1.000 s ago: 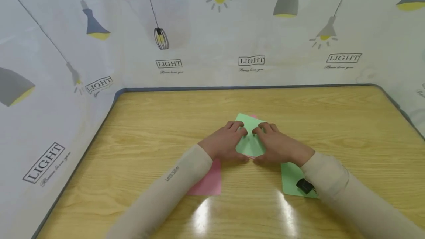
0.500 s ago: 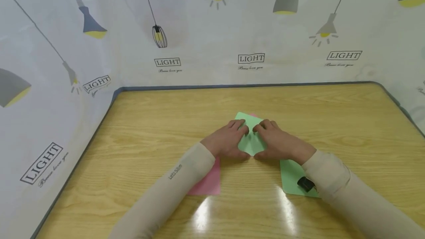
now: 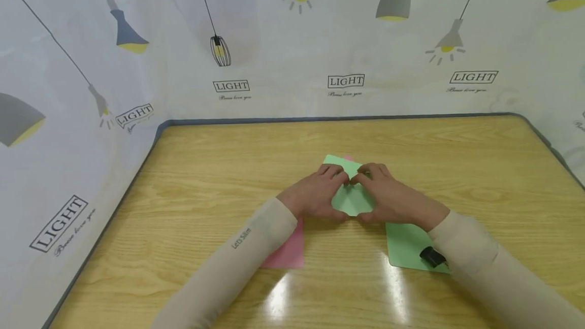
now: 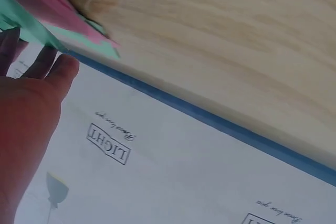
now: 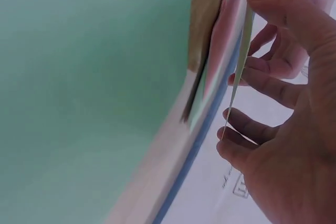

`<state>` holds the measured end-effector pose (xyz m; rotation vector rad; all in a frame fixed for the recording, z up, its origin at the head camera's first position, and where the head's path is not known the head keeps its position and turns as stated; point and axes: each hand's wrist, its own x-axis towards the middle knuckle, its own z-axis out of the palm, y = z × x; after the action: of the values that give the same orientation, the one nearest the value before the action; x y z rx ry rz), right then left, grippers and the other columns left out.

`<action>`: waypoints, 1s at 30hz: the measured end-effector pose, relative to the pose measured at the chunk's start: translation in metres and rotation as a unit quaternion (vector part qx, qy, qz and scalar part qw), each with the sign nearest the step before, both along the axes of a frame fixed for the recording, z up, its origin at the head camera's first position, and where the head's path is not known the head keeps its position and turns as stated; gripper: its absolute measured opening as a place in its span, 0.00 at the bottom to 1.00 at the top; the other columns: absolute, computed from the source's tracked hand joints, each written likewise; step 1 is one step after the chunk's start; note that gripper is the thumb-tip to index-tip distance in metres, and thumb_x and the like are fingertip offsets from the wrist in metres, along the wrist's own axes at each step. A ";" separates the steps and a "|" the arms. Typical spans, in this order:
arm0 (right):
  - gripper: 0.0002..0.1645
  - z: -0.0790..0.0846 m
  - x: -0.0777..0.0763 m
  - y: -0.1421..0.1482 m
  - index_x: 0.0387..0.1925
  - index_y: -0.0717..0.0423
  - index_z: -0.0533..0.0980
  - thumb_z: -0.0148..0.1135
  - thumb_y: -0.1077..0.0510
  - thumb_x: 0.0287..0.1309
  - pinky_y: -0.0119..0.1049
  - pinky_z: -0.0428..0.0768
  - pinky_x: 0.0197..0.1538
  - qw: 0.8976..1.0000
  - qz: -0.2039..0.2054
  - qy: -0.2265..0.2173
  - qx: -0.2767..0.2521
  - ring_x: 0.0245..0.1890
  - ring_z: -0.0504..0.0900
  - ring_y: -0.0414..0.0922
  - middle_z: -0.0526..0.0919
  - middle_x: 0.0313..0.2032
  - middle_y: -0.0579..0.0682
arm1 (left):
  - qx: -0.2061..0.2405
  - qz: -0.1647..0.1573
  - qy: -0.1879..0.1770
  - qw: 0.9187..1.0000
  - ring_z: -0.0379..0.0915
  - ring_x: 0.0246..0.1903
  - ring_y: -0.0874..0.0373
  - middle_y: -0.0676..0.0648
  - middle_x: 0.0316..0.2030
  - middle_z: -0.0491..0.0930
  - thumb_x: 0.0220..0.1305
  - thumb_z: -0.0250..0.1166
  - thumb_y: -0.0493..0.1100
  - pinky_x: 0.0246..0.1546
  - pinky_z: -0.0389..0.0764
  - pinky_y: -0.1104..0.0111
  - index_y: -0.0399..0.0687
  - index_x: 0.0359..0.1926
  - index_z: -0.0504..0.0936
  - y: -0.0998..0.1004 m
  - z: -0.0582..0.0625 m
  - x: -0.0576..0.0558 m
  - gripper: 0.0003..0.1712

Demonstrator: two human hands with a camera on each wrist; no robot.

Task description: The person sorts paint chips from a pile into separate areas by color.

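A light green sheet of paper (image 3: 352,202) is held between both hands at the middle of the table. My left hand (image 3: 315,197) pinches its left side, thumb at the near edge and fingers curled over the face. My right hand (image 3: 388,199) does the same on the right side, and the fingers of both hands almost meet. The right wrist view shows the held green sheet (image 5: 242,51) nearly edge-on between thumb and fingers. Pink paper (image 4: 58,11) lies just beyond it in the left wrist view, with a pink corner (image 3: 349,158) peeking out behind in the head view.
On the table (image 3: 219,182) a pink sheet (image 3: 290,250) lies partly under the left forearm. Another green sheet (image 3: 404,248) sits below the right wrist, with a small black object (image 3: 431,257) by the sleeve. A white printed curtain (image 3: 283,60) encloses the table's back and sides.
Both hands have shifted slightly right, and their fingers have come closer together over the green sheet. The right forearm and the black object by its sleeve have also moved right.
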<state>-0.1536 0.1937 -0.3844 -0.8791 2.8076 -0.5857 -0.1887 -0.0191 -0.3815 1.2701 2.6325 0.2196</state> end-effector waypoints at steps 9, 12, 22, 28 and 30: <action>0.40 0.010 0.028 0.039 0.62 0.57 0.71 0.75 0.50 0.48 0.55 0.73 0.55 1.000 0.008 0.003 -0.009 0.63 0.62 0.62 0.60 0.64 0.65 | -0.015 -0.017 0.012 1.000 0.55 0.65 0.50 0.45 0.64 0.60 0.58 0.67 0.62 0.53 0.71 0.71 0.52 0.65 0.68 0.033 0.003 0.025 0.39; 0.40 0.012 0.041 0.053 0.61 0.56 0.71 0.76 0.51 0.47 0.54 0.74 0.54 1.000 0.011 0.004 -0.019 0.63 0.63 0.60 0.61 0.64 0.61 | -0.040 -0.021 0.030 0.999 0.56 0.64 0.51 0.46 0.62 0.61 0.59 0.65 0.65 0.51 0.71 0.74 0.54 0.66 0.67 0.049 0.004 0.038 0.39; 0.33 0.004 0.074 0.084 0.52 0.45 0.73 0.79 0.49 0.44 0.51 0.76 0.51 0.999 0.011 -0.021 -0.035 0.60 0.66 0.55 0.63 0.62 0.55 | -0.109 -0.041 0.068 0.991 0.60 0.57 0.57 0.51 0.56 0.66 0.58 0.61 0.71 0.39 0.76 0.75 0.61 0.66 0.66 0.083 0.005 0.078 0.40; 0.32 -0.004 0.082 0.089 0.48 0.41 0.73 0.80 0.50 0.41 0.48 0.78 0.48 0.999 0.018 0.000 -0.039 0.58 0.67 0.53 0.63 0.61 0.53 | -0.117 -0.059 0.102 0.986 0.62 0.57 0.58 0.52 0.56 0.66 0.59 0.58 0.73 0.42 0.76 0.75 0.62 0.63 0.70 0.088 -0.001 0.085 0.36; 0.32 -0.007 0.083 0.091 0.48 0.38 0.74 0.81 0.50 0.40 0.48 0.78 0.47 0.999 0.024 0.006 -0.040 0.58 0.66 0.53 0.63 0.61 0.52 | -0.111 -0.072 0.118 0.984 0.63 0.57 0.58 0.51 0.56 0.67 0.61 0.57 0.72 0.49 0.73 0.74 0.61 0.62 0.71 0.088 -0.002 0.086 0.34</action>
<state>-0.0705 0.2848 -0.3914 -0.9636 2.7831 -0.6922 -0.1026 0.0686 -0.3831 1.4767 2.6438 -0.2561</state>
